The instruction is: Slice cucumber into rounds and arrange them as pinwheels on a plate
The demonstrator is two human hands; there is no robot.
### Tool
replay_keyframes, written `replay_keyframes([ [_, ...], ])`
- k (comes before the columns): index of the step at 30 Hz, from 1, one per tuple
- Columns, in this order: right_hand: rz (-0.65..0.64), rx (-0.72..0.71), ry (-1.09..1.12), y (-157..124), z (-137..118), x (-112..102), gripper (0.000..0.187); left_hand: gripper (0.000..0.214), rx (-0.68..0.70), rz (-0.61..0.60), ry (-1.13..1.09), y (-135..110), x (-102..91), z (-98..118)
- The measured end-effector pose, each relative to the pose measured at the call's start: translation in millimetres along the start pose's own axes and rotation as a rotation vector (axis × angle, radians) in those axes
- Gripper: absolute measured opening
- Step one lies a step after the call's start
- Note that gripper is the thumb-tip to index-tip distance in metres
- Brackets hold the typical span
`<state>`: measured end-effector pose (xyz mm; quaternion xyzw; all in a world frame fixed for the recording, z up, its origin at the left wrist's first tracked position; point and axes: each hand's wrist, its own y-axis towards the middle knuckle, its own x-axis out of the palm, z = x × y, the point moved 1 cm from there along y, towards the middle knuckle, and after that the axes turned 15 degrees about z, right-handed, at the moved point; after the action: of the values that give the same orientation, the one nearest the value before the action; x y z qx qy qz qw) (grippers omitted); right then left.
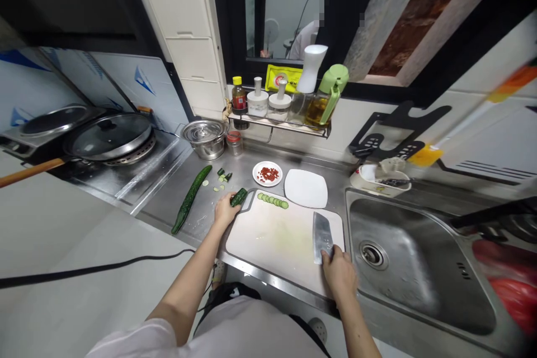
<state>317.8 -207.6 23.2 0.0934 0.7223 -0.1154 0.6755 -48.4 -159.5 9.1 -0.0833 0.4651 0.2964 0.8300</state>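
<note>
My left hand (225, 211) is closed on a short cucumber piece (239, 196) at the far left corner of the white cutting board (268, 238). My right hand (339, 274) grips the handle of a cleaver (321, 235) whose blade lies flat on the board's right side. A row of several cucumber slices (273, 200) lies along the board's far edge. A whole cucumber (191, 198) rests on the steel counter to the left, with small cut bits (221, 179) beside it.
A small plate of red bits (267, 174) and an empty white plate (306, 188) sit behind the board. The sink (403, 263) is right; a lidded pan (109, 136), a steel pot (206, 138) and a condiment rack (285, 117) stand at the back.
</note>
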Motion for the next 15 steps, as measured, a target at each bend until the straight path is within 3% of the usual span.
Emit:
replay_keyframes([
  [5,-0.014,0.002,0.002,1,0,1,0.048,0.05,-0.021,-0.017,0.091,18,11.2,-14],
  [15,-0.006,0.006,0.006,1,0,1,0.049,0.052,0.035,-0.058,0.137,19,10.9,-15],
])
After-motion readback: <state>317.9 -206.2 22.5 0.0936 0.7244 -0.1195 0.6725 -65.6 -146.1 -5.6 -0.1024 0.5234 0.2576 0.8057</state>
